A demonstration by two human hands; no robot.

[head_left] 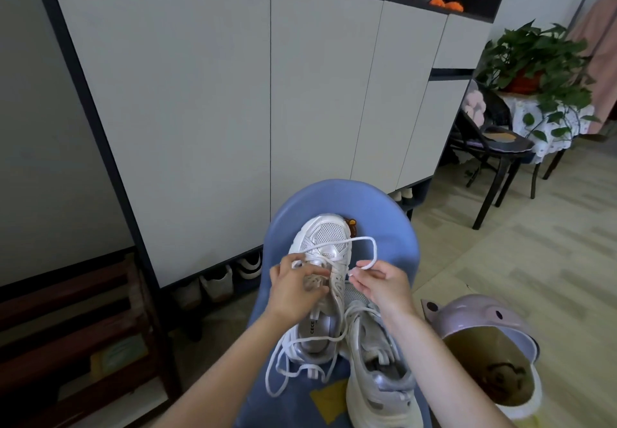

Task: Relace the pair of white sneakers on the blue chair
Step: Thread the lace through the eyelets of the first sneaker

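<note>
I'm lacing 1st sneaker (325,260), approx halfway: L hand (293,289) gripping its upper, R hand (380,284) pinching lace (365,244). 2nd sneaker (377,361) waiting, looks unfinished.

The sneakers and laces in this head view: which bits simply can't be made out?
- Eyelet row of the far sneaker: covered by the left hand.
- Lace tip: lost inside the right hand's pinch.
- Near sneaker: its heel runs toward the bottom edge, and the right forearm crosses its toe.
- Insole print in the far sneaker: too small to read fully.
- Blue chair: legs hidden below the seat.
</note>
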